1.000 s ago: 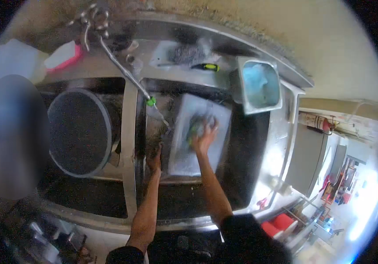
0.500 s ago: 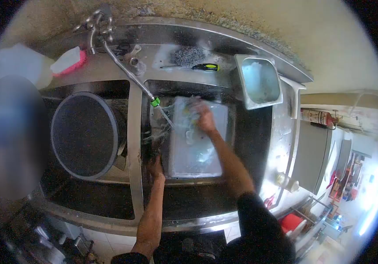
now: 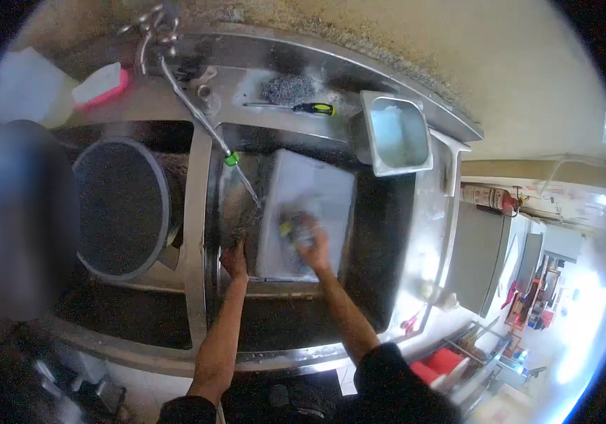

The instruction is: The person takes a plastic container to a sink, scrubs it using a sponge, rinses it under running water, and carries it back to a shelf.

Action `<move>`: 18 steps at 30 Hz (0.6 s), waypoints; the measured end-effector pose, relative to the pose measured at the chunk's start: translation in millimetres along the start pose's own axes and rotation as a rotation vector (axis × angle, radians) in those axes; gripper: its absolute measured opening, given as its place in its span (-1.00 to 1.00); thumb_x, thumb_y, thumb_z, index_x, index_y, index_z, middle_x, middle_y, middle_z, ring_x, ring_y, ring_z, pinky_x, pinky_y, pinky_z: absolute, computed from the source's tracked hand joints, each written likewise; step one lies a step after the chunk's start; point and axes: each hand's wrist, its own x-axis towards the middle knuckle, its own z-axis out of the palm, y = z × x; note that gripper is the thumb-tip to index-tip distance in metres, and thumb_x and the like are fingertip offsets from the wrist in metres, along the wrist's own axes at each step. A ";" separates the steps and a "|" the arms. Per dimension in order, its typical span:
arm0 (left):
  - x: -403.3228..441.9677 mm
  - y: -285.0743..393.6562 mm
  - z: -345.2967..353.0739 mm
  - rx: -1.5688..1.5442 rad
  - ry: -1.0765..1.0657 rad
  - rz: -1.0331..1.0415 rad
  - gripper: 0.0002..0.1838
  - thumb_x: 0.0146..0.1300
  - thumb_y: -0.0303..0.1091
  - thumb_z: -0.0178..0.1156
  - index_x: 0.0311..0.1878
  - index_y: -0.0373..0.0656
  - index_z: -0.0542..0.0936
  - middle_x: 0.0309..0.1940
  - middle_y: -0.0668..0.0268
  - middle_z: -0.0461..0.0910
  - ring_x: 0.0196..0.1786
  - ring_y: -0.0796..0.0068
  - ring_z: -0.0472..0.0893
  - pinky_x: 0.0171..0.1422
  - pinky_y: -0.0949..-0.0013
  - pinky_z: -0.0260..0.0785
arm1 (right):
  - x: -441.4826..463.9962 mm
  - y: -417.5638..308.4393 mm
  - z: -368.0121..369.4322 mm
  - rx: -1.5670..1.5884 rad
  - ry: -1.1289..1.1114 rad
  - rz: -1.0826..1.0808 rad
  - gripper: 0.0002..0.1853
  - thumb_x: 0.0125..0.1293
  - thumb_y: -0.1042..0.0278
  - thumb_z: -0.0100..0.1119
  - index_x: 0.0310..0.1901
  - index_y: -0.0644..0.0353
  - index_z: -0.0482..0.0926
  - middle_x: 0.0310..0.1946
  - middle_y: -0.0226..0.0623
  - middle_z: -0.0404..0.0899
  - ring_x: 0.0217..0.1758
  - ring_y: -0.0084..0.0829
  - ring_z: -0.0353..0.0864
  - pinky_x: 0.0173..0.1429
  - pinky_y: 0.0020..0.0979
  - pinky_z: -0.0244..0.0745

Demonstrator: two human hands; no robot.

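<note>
A white rectangular plastic container or lid (image 3: 303,184) lies in the right basin of the steel sink. My right hand (image 3: 315,249) is closed on a yellow and dark scrubbing sponge (image 3: 290,230), blurred by motion, against the white surface. My left hand (image 3: 234,260) is low in the basin beside the container's left edge; its fingers are dim, and I cannot tell whether they grip it. Water streams from the tap spout (image 3: 230,159) with a green collar, just left of the container.
A round grey-rimmed item (image 3: 121,208) stands in the left basin. On the back ledge are a screwdriver (image 3: 313,109), steel wool (image 3: 287,90), a pink-and-white brush (image 3: 102,86) and a steel pan (image 3: 402,138). A large blurred shape (image 3: 20,219) blocks the left side.
My right hand has moved with the sponge from the container's far end toward its near end. The container looks slightly turned, and the whole view has shifted a little.
</note>
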 end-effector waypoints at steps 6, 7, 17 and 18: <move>35.8 -41.0 -2.0 0.128 -0.001 0.209 -0.51 0.02 -0.13 0.41 -0.12 -0.34 0.60 -0.20 0.16 0.63 -0.19 0.35 0.56 -0.04 0.22 0.40 | 98.7 -91.4 41.5 0.116 -0.030 -0.157 -0.44 -0.12 0.42 0.36 0.03 0.16 0.50 -0.05 -0.06 0.55 0.00 -0.05 0.54 0.11 -0.13 0.43; 32.1 -38.6 0.1 0.098 0.058 0.286 -0.49 0.03 -0.19 0.40 -0.05 -0.36 0.55 -0.18 0.18 0.60 -0.21 0.34 0.54 -0.07 0.19 0.41 | 104.2 -104.8 46.2 0.164 -0.013 -0.163 -0.50 -0.14 0.49 0.32 -0.04 0.16 0.53 -0.15 -0.06 0.58 -0.11 -0.08 0.60 0.04 -0.15 0.48; -16.0 -22.3 -12.9 -0.465 -0.624 -0.271 -0.48 0.21 -0.31 0.26 0.22 -0.13 0.36 0.00 0.27 0.53 0.00 0.40 0.53 -0.01 0.42 0.42 | 10.2 -181.6 16.8 -0.783 -0.396 -0.249 -0.62 0.04 0.42 0.12 -0.03 0.23 0.48 -0.05 0.01 0.45 -0.03 -0.06 0.50 -0.07 -0.05 0.47; -23.7 -25.1 -8.7 -0.466 -0.634 -0.275 -0.48 0.21 -0.31 0.26 0.22 -0.13 0.36 0.00 0.27 0.53 0.00 0.40 0.53 -0.01 0.42 0.42 | -6.6 -179.5 4.8 -0.729 -0.377 -0.240 -0.60 0.03 0.43 0.14 -0.02 0.26 0.46 -0.03 0.01 0.43 0.01 -0.04 0.47 -0.01 -0.04 0.44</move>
